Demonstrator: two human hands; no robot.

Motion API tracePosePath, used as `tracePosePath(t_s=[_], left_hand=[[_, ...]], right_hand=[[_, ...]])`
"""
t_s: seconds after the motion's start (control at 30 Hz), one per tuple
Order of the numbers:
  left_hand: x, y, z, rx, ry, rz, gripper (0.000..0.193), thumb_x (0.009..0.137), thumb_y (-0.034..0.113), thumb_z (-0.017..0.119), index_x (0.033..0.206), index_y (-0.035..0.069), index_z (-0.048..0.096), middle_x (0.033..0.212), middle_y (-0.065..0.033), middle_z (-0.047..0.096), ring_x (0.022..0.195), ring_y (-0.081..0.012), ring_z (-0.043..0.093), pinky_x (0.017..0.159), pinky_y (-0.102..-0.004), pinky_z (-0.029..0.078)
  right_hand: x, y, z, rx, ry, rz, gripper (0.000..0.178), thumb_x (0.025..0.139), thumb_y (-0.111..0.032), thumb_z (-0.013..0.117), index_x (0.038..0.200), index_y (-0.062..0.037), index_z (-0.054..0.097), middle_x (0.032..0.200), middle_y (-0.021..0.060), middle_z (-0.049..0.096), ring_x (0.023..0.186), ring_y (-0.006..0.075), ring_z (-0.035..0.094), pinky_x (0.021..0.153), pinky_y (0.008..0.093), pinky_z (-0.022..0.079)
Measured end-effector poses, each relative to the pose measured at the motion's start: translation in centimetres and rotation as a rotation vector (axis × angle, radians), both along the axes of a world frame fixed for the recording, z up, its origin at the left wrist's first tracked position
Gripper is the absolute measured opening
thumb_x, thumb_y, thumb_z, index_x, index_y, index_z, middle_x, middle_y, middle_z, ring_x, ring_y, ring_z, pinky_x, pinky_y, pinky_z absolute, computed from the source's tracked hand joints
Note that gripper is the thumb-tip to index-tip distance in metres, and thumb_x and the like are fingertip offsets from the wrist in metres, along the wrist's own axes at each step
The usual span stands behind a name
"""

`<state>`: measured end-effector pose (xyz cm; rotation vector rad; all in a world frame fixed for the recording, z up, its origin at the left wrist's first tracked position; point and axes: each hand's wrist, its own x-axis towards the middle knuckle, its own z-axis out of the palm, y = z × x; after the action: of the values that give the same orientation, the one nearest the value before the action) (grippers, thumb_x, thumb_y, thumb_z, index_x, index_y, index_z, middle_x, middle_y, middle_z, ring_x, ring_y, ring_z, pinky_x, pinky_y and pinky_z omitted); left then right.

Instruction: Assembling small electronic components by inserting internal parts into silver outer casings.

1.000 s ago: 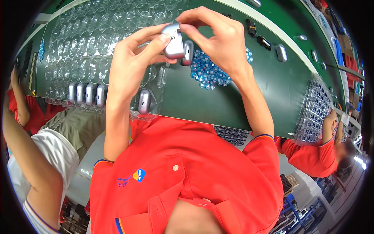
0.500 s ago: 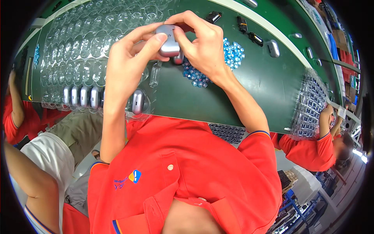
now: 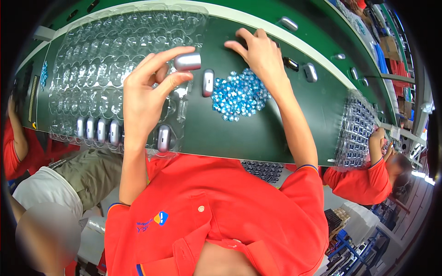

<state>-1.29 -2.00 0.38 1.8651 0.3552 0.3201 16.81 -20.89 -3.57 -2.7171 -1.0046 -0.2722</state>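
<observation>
The rounded grey case (image 3: 189, 61) in your left hand (image 3: 143, 94) has a smooth shell with a satin metallic sheen, though whether it is metal or coated plastic cannot be told. The faceted blue pieces (image 3: 239, 96) heaped before you look like glossy, translucent plastic, and the blister tray (image 3: 87, 69) on your left is thin, clear, shiny moulded plastic. Beneath them your green tabletop (image 3: 221, 138) is smooth with a soft gloss, while your red polo shirt (image 3: 271, 207) is matt cloth.
</observation>
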Motion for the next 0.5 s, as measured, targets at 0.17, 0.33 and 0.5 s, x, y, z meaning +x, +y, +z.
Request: tracePosePath(t_s=[0.17, 0.33, 0.5], left_hand=[[-0.1, 1.2, -0.9, 0.066, -0.164, 0.089, 0.039, 0.081, 0.008, 0.078, 0.119, 0.009, 0.072, 0.094, -0.0019, 0.066, 0.087, -0.0096, 0.062, 0.078, -0.0234, 0.05], [0.4, 1.1, -0.5, -0.257, -0.198, 0.095, 0.037, 0.084, 0.009, 0.077, 0.12, 0.001, 0.069, 0.102, -0.0032, 0.067, 0.087, -0.0103, 0.062, 0.078, -0.0238, 0.05], [0.4, 1.0, -0.8, -0.294, -0.194, 0.079, 0.037, 0.085, 0.009, 0.078, 0.119, -0.001, 0.068, 0.108, -0.0056, 0.069, 0.086, -0.0102, 0.062, 0.077, -0.0245, 0.051]], right_hand=[[-0.7, 0.7, 1.9, 0.417, 0.53, 0.036, 0.036, 0.09, -0.011, 0.071, 0.125, -0.0088, 0.063, 0.105, 0.0139, 0.067, 0.087, 0.0213, 0.07, 0.079, 0.0372, 0.057], [-4.5, 3.7, 3.7, 0.894, 0.861, 0.406, 0.04, 0.088, -0.002, 0.072, 0.126, 0.0004, 0.059, 0.109, 0.0107, 0.068, 0.097, 0.0205, 0.069, 0.088, 0.035, 0.056], [-6.0, 4.2, 3.9, 0.88, 0.824, 0.44, 0.038, 0.084, 0.004, 0.073, 0.12, 0.0039, 0.062, 0.11, 0.0115, 0.069, 0.101, 0.0202, 0.069, 0.092, 0.0334, 0.056]])
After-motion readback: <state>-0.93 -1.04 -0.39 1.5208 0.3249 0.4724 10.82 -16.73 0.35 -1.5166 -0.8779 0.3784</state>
